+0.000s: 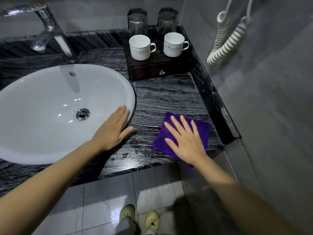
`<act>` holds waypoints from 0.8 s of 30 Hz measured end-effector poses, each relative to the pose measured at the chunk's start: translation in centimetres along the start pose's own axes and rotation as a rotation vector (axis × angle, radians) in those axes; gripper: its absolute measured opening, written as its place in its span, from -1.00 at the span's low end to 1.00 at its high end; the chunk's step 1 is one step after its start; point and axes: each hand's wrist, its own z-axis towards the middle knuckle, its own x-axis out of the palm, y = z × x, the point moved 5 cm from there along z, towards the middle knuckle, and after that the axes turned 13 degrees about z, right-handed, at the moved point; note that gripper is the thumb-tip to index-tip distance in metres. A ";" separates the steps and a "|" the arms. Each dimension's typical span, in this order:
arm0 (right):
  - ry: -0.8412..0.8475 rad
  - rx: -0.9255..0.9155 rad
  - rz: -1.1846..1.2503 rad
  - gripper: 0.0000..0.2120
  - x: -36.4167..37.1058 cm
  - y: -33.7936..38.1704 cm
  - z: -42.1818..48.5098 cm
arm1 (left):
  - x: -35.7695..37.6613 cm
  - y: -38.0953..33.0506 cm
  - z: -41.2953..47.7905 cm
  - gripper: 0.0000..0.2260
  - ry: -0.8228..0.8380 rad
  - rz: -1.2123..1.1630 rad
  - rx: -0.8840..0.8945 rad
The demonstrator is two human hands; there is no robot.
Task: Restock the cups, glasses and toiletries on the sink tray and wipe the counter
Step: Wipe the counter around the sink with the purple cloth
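A folded purple cloth (pixel 201 131) lies on the dark marble counter (pixel 169 97) near its front right corner. My right hand (pixel 184 141) presses flat on the cloth, fingers spread. My left hand (pixel 115 128) rests flat on the rim of the white sink (pixel 50 107), holding nothing. At the back right stands a dark wooden tray (pixel 152 72) with a small drawer. Two white mugs (pixel 140 47) (pixel 174 44) stand upright on it, with two upturned glasses (pixel 138 21) (pixel 167 19) behind them.
A chrome tap (pixel 50 29) rises behind the sink. A coiled white cord (pixel 227 39) hangs on the grey wall at the right. Water spots (pixel 128 155) lie on the counter's front edge. A raised marble lip (pixel 218 106) borders the counter's right side. My feet stand on the tiled floor below.
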 end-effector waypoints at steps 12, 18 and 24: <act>-0.064 0.352 0.059 -0.44 -1.4 -3.9 4.2 | -0.6 -0.4 -0.2 -0.25 -0.022 0.052 0.017; -0.042 0.346 0.103 -0.47 -2.3 -5.7 9.8 | -0.6 -0.4 -0.1 -0.26 -0.030 0.036 0.014; -0.036 0.326 0.078 -0.47 -2.6 -5.7 15.6 | -0.5 -0.4 -0.1 -0.28 -0.022 0.027 0.006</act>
